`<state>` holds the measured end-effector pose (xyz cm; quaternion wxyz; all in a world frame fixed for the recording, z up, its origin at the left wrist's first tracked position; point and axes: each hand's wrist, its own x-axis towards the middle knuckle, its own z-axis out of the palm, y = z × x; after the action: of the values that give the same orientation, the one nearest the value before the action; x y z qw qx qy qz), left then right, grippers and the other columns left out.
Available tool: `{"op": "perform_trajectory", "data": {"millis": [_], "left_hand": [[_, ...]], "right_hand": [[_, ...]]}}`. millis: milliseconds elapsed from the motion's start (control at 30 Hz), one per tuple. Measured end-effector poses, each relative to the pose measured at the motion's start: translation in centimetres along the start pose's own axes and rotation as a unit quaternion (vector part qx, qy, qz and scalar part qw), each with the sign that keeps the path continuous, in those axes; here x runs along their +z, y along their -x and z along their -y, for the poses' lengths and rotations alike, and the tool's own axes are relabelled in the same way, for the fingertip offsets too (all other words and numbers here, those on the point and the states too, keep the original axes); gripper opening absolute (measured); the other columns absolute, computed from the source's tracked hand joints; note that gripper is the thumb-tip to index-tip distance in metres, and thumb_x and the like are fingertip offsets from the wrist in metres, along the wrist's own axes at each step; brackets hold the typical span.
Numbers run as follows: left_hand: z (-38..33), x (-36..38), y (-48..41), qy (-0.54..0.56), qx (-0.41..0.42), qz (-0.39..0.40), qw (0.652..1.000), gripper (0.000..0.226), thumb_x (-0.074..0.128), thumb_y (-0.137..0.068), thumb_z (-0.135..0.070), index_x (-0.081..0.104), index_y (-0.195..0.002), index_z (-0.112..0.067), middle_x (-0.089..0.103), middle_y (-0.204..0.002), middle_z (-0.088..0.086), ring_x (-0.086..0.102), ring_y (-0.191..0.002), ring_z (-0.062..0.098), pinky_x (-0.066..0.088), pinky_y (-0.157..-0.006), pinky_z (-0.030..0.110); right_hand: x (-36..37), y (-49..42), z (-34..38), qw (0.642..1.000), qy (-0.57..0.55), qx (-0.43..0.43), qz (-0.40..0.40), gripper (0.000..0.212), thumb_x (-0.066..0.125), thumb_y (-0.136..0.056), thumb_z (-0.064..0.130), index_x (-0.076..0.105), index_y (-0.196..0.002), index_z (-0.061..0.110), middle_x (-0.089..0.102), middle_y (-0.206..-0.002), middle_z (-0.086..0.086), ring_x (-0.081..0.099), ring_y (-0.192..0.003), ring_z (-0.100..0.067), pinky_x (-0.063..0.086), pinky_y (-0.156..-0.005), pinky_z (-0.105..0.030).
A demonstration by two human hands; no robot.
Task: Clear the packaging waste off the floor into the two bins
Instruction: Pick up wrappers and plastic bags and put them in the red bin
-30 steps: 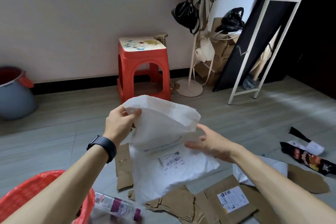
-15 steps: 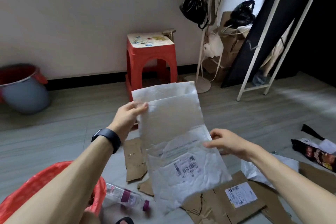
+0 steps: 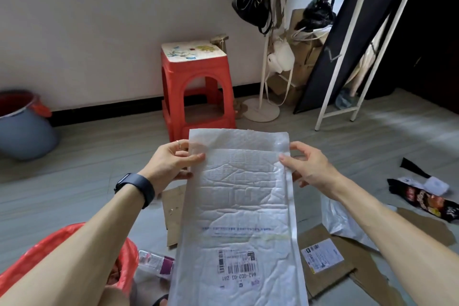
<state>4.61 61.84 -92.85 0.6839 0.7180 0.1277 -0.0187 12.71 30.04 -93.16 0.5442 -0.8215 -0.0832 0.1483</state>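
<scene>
A: White, crinkled plastic with a bubbled lining: that is the padded mailer (image 3: 238, 211), a long rectangle held up flat over the floor (image 3: 82, 156), with a barcode label near its lower end.

B: How do the fingers sit on it?

A: The left hand (image 3: 169, 164) pinches its upper left edge, thumb on the near face, fingers behind. The right hand (image 3: 310, 166) grips the upper right edge the same way. The sheet hangs down between the forearms.

B: And below it?

A: At the near left, a red mesh bin (image 3: 49, 251) with a red liner; I cannot tell its contents. Just beside it lies a clear plastic bottle (image 3: 155, 262) with a purple label. Flat brown cardboard pieces (image 3: 330, 263), torn-edged, spread on the floor under and to the right of the mailer, one bearing a shipping label. A glossy grey poly bag (image 3: 340, 221) rests on them. Further right lies a black snack wrapper (image 3: 427, 201).

B: Farther back?

A: A red plastic stool (image 3: 196, 87) by the wall, and at the far left a grey bucket (image 3: 22, 129) with a red interior.
</scene>
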Motion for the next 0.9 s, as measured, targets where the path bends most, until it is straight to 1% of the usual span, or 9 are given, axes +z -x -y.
{"op": "perform_trajectory", "data": {"millis": [67, 233, 367, 467, 567, 667, 733, 833, 900], "left_hand": [[-0.1, -0.4, 0.1, 0.039, -0.016, 0.021, 0.999, 0.027, 0.074, -0.084, -0.004, 0.071, -0.109, -0.013, 0.076, -0.098, 0.010, 0.070, -0.080, 0.018, 0.057, -0.060, 0.024], [0.0, -0.5, -0.4, 0.051, -0.028, -0.027, 0.998, 0.039, 0.055, -0.090, 0.009, 0.077, -0.068, -0.014, 0.054, -0.070, 0.009, 0.054, -0.054, 0.012, 0.050, -0.047, 0.020], [0.1, -0.2, -0.4, 0.051, -0.071, -0.006, 0.996, 0.018, 0.061, -0.080, -0.020, 0.077, -0.074, -0.013, 0.069, -0.087, 0.006, 0.053, -0.058, 0.017, 0.048, -0.054, 0.026], [-0.1, 0.3, -0.5, 0.014, -0.097, 0.001, 0.995, 0.040, 0.069, -0.078, -0.057, 0.066, -0.071, -0.018, 0.069, -0.082, -0.001, 0.063, -0.065, 0.023, 0.051, -0.066, 0.032], [0.1, 1.2, -0.3, -0.073, -0.076, 0.009, 0.994, 0.046, 0.081, -0.076, -0.051, 0.049, -0.070, -0.017, 0.072, -0.083, 0.002, 0.074, -0.080, 0.024, 0.059, -0.075, 0.037], [0.2, 1.6, -0.2, -0.081, -0.032, -0.001, 0.996, 0.055, 0.084, -0.078, -0.018, 0.030, -0.067, -0.024, 0.056, -0.063, -0.001, 0.068, -0.071, 0.022, 0.061, -0.069, 0.038], [-0.3, 1.7, -0.4, -0.070, 0.005, -0.038, 0.997, 0.053, 0.083, -0.080, -0.013, 0.032, -0.070, -0.022, 0.048, -0.059, -0.004, 0.060, -0.059, 0.017, 0.058, -0.057, 0.033], [-0.6, 1.6, -0.4, -0.047, 0.009, -0.053, 0.997, 0.040, 0.084, -0.078, -0.012, 0.045, -0.089, -0.017, 0.053, -0.076, 0.002, 0.058, -0.052, 0.014, 0.053, -0.048, 0.029], [-0.6, 1.6, -0.1, -0.032, -0.011, -0.029, 0.999, 0.040, 0.083, -0.079, -0.010, 0.057, -0.109, -0.017, 0.063, -0.094, 0.009, 0.068, -0.061, 0.014, 0.054, -0.051, 0.027]], "right_hand": [[-0.3, 0.1, 0.0, 1.000, -0.012, 0.011, 0.005, 0.017, 0.065, -0.096, 0.020, 0.071, -0.108, 0.030, 0.072, -0.080, -0.003, 0.057, -0.056, -0.011, 0.045, -0.046, -0.025], [0.5, 0.3, 1.0, 0.998, -0.044, -0.001, -0.049, 0.044, 0.044, -0.090, -0.005, 0.077, -0.072, 0.016, 0.068, -0.075, -0.013, 0.059, -0.054, -0.016, 0.051, -0.049, -0.027], [0.3, 0.8, 1.6, 0.998, -0.006, -0.034, -0.049, 0.025, 0.055, -0.080, 0.023, 0.080, -0.076, 0.020, 0.073, -0.079, -0.004, 0.060, -0.068, -0.017, 0.049, -0.057, -0.027], [0.1, 0.8, 1.4, 0.994, 0.041, -0.064, -0.080, 0.028, 0.072, -0.082, 0.051, 0.077, -0.074, 0.024, 0.075, -0.079, 0.003, 0.066, -0.076, -0.012, 0.050, -0.065, -0.025], [0.1, 0.5, 0.5, 0.986, 0.090, -0.085, -0.108, 0.028, 0.088, -0.071, 0.043, 0.070, -0.071, 0.021, 0.072, -0.073, 0.011, 0.064, -0.073, -0.003, 0.051, -0.072, -0.022], [0.0, 0.3, 0.1, 0.985, 0.082, -0.097, -0.115, 0.033, 0.092, -0.067, 0.034, 0.062, -0.076, 0.022, 0.068, -0.076, 0.011, 0.063, -0.079, -0.004, 0.050, -0.079, -0.028], [0.0, 0.4, 0.6, 0.988, 0.052, -0.080, -0.120, 0.039, 0.092, -0.069, 0.030, 0.061, -0.093, 0.023, 0.067, -0.090, 0.010, 0.062, -0.089, -0.006, 0.050, -0.079, -0.027], [-0.1, 0.8, 1.3, 0.997, -0.039, -0.004, -0.065, 0.065, 0.089, -0.073, 0.023, 0.055, -0.128, 0.028, 0.069, -0.106, 0.000, 0.069, -0.098, -0.016, 0.051, -0.073, -0.026], [-0.2, 0.9, 1.3, 0.994, -0.103, 0.025, -0.018, 0.054, 0.084, -0.077, 0.012, 0.064, -0.126, 0.020, 0.075, -0.103, -0.003, 0.072, -0.093, -0.022, 0.057, -0.071, -0.031]]}}
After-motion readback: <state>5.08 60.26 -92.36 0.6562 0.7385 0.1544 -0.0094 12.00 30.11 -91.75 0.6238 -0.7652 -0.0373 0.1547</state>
